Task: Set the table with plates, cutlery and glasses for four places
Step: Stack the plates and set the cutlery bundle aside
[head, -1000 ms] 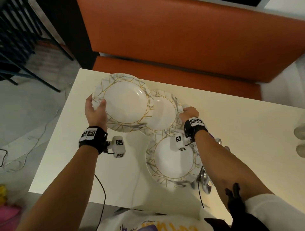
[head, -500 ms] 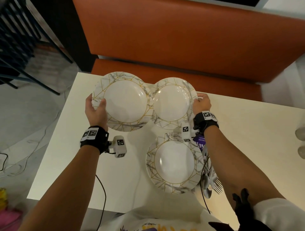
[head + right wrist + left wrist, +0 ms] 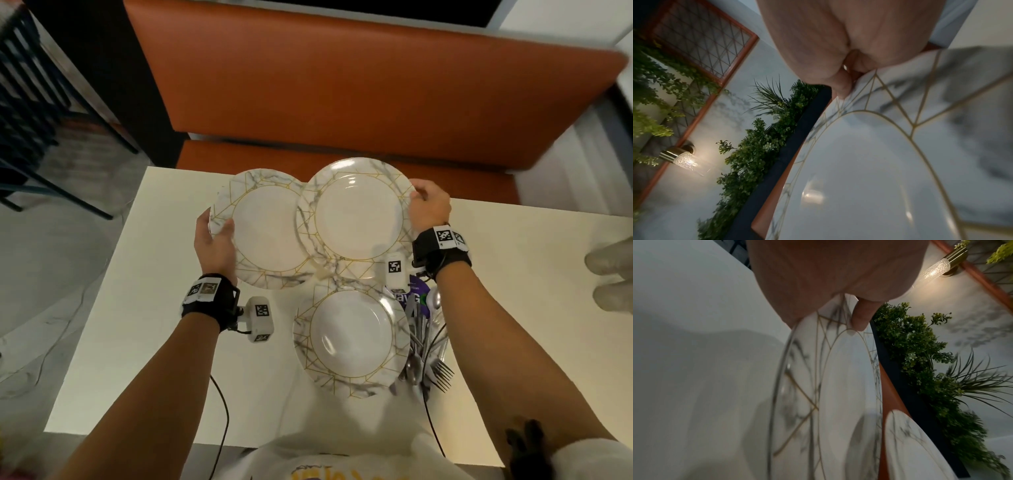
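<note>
Since half a second ago the plate in the right hand [image 3: 430,209] has risen and swung toward the bench; its rim now overlaps the left-hand plate, where before the two only met edge to edge. The left hand [image 3: 214,241] holds much where it was.

The left hand grips its marble-and-gold plate [image 3: 265,233] at the near-left rim, thumb on top and fingers underneath, above the far-left part of the white table [image 3: 137,308]. The right hand pinches the second plate [image 3: 356,212] at its right rim, fingers curled over the edge, and carries it above the table's far edge, beside the orange bench [image 3: 342,85]. A third plate [image 3: 351,339] lies flat on the table nearer the person, between the forearms, touched by neither hand. Forks and spoons [image 3: 428,359] lie heaped just right of it, under the right forearm.
</note>
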